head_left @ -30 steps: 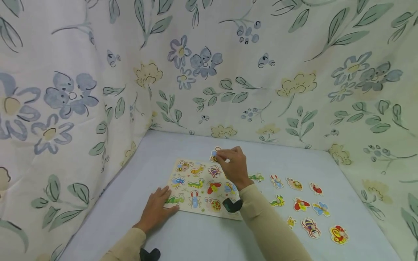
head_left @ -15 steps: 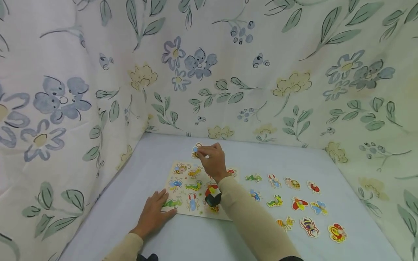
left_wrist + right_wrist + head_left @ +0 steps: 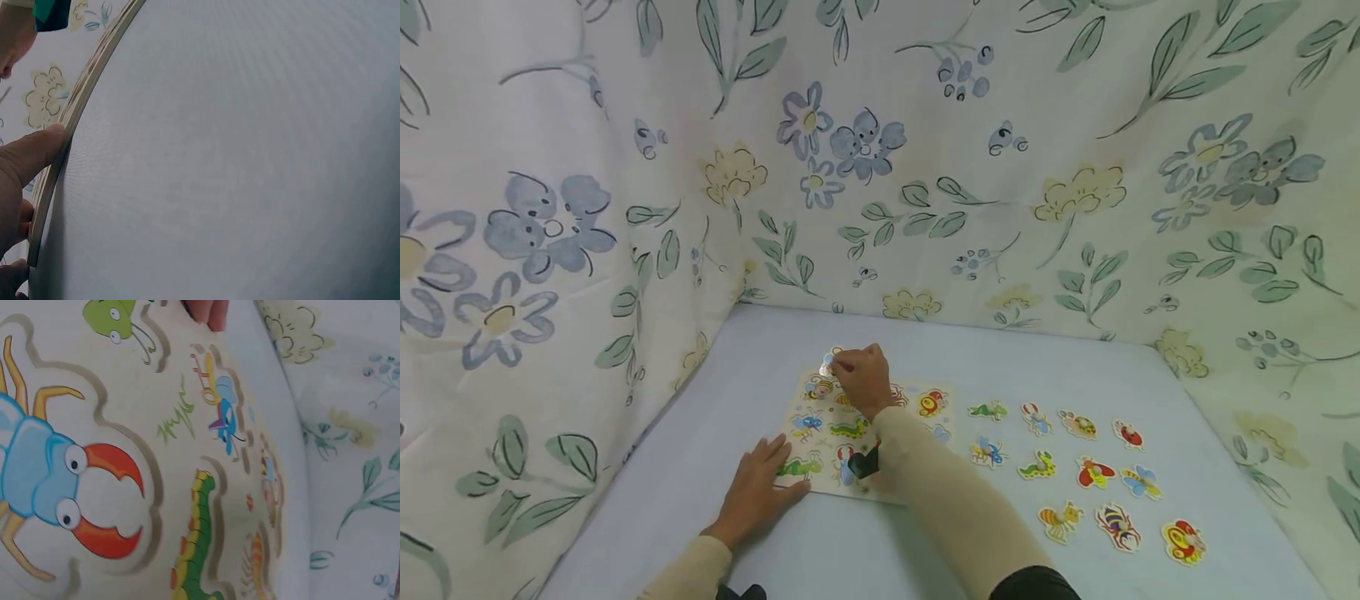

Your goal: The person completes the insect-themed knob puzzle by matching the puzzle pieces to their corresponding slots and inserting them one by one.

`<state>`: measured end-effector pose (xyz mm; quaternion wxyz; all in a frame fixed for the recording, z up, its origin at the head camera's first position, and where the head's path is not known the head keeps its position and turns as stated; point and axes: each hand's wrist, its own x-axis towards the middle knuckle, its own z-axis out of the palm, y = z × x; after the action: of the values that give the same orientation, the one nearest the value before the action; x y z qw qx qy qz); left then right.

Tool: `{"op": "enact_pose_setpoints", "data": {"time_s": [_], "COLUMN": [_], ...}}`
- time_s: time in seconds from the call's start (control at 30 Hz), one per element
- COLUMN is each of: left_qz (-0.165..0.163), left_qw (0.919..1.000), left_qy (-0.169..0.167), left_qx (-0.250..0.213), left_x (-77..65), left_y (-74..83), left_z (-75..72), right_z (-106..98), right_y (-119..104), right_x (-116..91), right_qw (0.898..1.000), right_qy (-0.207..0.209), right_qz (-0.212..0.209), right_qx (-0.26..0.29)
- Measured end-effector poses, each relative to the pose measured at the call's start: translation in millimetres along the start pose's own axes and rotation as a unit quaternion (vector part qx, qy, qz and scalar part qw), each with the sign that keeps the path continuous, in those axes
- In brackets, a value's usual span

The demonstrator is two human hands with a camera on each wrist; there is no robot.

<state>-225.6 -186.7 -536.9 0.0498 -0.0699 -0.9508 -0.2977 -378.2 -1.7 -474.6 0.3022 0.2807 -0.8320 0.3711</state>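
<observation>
My right hand (image 3: 863,380) pinches a bee puzzle piece (image 3: 828,364) between thumb and fingers, just above the far left corner of the wooden puzzle board (image 3: 880,497). Part of the piece is hidden by the fingertips. The bee picture (image 3: 817,387) on the board lies just below it. My left hand (image 3: 757,492) rests at the board's near left corner, its fingers fairly straight. In the left wrist view, the left thumb (image 3: 39,150) touches the board's edge (image 3: 84,94). Sunken insect shapes, among them a blue beetle (image 3: 44,469), fill the right wrist view.
Right of the board, loose insect pieces lie in rows, such as a green grasshopper (image 3: 988,410), a ladybird (image 3: 1127,434), a purple spider (image 3: 1117,527) and a red butterfly (image 3: 1184,542). A flowered curtain (image 3: 925,167) stands around the pale tabletop (image 3: 760,342).
My right hand has carried the bee piece leftward, then lower, to the board's far left corner. The left hand stays at its corner.
</observation>
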Motion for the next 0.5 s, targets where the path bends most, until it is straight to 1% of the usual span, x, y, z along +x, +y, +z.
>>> {"op": "enact_pose_setpoints", "data": {"time_s": [0.1,0.17,0.23,0.3,0.4,0.5], "left_qz": [0.007,0.009,0.007,0.005,0.003,0.009], "left_qw": [1.0,0.9999,0.9999,1.0,1.0,0.9999], "left_qy": [0.006,0.008,0.007,0.004,0.001,0.003], "left_qx": [-0.001,0.0,0.001,0.004,0.0,-0.005], "left_x": [-0.6,-1.0,-1.4,-1.6,-1.1,-0.8], "left_y": [1.0,0.2,-0.8,-2.6,-4.2,-4.7], "left_z": [-0.8,-1.4,-1.9,-1.5,0.3,2.0], "right_z": [11,19,27,32,38,43], "right_y": [0,0,1,1,2,5], "right_x": [-3,-5,-7,-10,-15,-19], "right_qw": [1.0,0.999,0.998,0.995,0.989,0.983], "right_qy": [-0.02,-0.041,-0.065,-0.087,-0.111,-0.133], "right_qz": [-0.008,0.0,0.022,0.053,0.094,0.126], "right_qx": [0.002,-0.005,-0.016,-0.022,-0.02,-0.027]}}
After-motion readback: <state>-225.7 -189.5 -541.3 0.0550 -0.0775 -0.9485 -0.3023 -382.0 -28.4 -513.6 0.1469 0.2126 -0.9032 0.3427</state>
